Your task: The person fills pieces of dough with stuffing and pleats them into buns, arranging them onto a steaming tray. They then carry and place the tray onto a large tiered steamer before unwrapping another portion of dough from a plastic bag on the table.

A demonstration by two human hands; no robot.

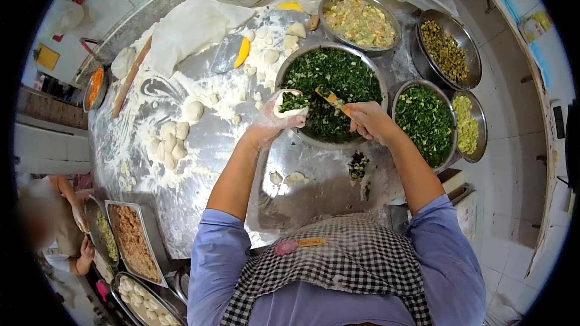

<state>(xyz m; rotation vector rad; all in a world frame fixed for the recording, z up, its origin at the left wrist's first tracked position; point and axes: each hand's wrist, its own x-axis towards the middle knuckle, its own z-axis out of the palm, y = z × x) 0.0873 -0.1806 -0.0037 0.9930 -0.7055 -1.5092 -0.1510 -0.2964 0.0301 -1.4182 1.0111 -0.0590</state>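
Observation:
My left hand [266, 127] cups a dough wrapper [279, 107] with chopped green filling [294, 101] on it, over the near left rim of a large metal bowl [385, 87]. That bowl is full of chopped greens. In my right hand [371, 122] is a flat wooden spatula [332, 99], gripped by its handle. Its tip, with bits of filling on it, points toward the wrapper above the greens. Some spilled filling [358, 165] lies on the metal tabletop [326, 196] in front of the bowl, and small dough scraps [295, 178] lie to its left.
Dough pieces [171, 140], a rolling pin [131, 78] and a yellow-handled scraper [241, 53] lie on the floured left side. More filling bowls [396, 21] stand behind and to the right. At lower left, another person's hands [86, 256] work near a meat-filling tray [158, 238].

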